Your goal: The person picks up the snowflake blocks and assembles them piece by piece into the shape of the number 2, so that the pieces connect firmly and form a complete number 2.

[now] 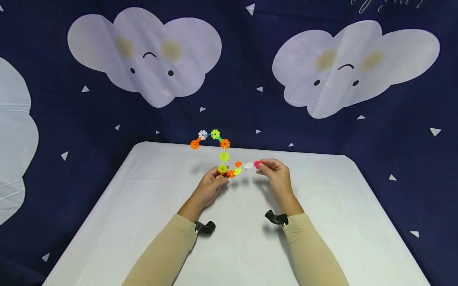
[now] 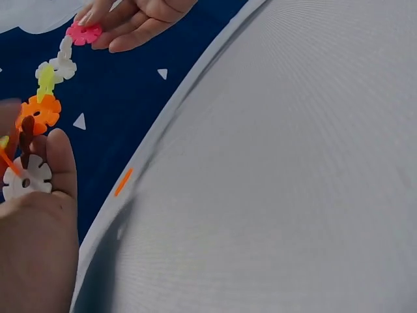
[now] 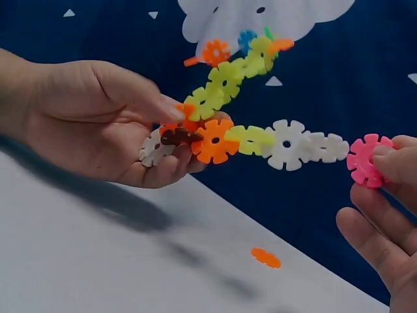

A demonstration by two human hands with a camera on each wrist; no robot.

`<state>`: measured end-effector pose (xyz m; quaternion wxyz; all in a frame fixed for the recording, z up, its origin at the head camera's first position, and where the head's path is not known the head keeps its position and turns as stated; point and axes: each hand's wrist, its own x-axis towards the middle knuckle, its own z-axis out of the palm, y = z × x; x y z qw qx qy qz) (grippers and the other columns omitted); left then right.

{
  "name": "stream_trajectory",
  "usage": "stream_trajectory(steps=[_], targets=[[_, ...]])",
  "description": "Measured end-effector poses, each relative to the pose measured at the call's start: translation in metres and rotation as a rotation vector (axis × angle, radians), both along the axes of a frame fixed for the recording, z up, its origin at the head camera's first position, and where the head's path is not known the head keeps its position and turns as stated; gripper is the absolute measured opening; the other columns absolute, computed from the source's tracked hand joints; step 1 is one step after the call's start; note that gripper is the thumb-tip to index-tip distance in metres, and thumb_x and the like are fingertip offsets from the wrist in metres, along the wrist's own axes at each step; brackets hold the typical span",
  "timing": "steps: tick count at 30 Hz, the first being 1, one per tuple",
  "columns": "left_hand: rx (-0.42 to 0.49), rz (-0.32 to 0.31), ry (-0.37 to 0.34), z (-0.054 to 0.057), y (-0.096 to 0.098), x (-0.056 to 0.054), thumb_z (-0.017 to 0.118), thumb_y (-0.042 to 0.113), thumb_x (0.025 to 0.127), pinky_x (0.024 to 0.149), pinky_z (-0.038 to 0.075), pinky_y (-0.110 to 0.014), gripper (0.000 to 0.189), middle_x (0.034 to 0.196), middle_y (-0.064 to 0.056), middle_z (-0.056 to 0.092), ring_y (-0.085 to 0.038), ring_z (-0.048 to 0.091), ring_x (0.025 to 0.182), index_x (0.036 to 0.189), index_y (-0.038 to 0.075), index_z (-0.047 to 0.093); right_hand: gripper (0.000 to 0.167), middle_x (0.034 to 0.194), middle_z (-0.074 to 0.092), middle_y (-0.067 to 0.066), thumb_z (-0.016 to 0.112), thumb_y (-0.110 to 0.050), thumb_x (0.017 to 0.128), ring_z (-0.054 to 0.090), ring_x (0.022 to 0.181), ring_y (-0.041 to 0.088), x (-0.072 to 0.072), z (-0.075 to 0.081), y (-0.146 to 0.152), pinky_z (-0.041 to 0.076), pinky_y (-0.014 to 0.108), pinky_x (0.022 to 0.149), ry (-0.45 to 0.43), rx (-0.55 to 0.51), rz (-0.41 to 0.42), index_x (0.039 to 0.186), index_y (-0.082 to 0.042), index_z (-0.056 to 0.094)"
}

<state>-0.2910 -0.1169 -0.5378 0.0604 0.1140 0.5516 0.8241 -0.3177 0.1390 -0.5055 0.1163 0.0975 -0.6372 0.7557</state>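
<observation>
A chain of notched plastic snowflake discs is held above the table, its yellow-green discs (image 3: 225, 81) arching up and away. My left hand (image 1: 210, 186) pinches the chain's near part between thumb and fingers, around an orange disc, a brown disc (image 3: 179, 136) and a white disc (image 2: 27, 179). From there an orange disc (image 3: 215, 141), a yellow one and white discs (image 3: 287, 145) run toward the right. My right hand (image 1: 278, 174) pinches a pink disc (image 3: 368, 160) between thumb and index finger, its edge right at the last white disc.
A loose orange disc (image 3: 266, 257) lies on the white table (image 1: 143, 238), near its far edge, below the chain. Behind the table hangs a dark blue cloth (image 1: 243, 111) with clouds and small triangles. Black wrist cameras (image 1: 205, 228) sit at both sleeves.
</observation>
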Motion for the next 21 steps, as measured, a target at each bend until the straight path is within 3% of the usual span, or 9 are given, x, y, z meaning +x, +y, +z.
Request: stream_trajectory(steps=[3, 10, 15, 21], targets=[[-0.038, 0.009, -0.004, 0.001, 0.000, 0.000, 0.065, -0.015, 0.096, 0.095, 0.054, -0.025, 0.053, 0.135, -0.019, 0.051, -0.017, 0.060, 0.111, 0.145, -0.014, 0.046, 0.018, 0.101, 0.075, 0.021, 0.076, 0.005, 0.095, 0.075, 0.088, 0.026, 0.001, 0.001, 0.000, 0.063, 0.041, 0.078, 0.013, -0.004, 0.025, 0.110, 0.014, 0.071], [-0.179, 0.102, 0.026, 0.001, -0.001, 0.000, 0.078, -0.007, 0.092, 0.087, 0.057, -0.024, 0.060, 0.131, -0.018, 0.063, -0.016, 0.064, 0.105, 0.145, -0.014, 0.050, 0.021, 0.101, 0.075, 0.023, 0.078, 0.006, 0.093, 0.075, 0.080, 0.024, 0.004, 0.004, 0.003, 0.063, 0.040, 0.079, 0.033, 0.068, 0.081, 0.111, 0.015, 0.072], [-0.186, 0.113, 0.056, 0.000, -0.001, -0.001, 0.081, 0.001, 0.093, 0.088, 0.055, -0.023, 0.054, 0.126, -0.015, 0.065, -0.018, 0.063, 0.105, 0.139, -0.013, 0.056, 0.021, 0.102, 0.074, 0.024, 0.077, 0.007, 0.093, 0.074, 0.079, 0.024, 0.009, 0.009, 0.006, 0.063, 0.040, 0.078, 0.055, 0.089, 0.082, 0.111, 0.015, 0.072], [-0.176, 0.135, 0.056, 0.000, -0.003, 0.000, 0.083, -0.003, 0.090, 0.073, 0.056, -0.022, 0.034, 0.107, -0.011, 0.069, -0.015, 0.062, 0.087, 0.120, -0.006, 0.067, 0.021, 0.101, 0.074, 0.026, 0.078, 0.008, 0.092, 0.074, 0.077, 0.022, 0.013, 0.009, 0.006, 0.062, 0.036, 0.078, 0.073, 0.127, 0.114, 0.111, 0.016, 0.072]])
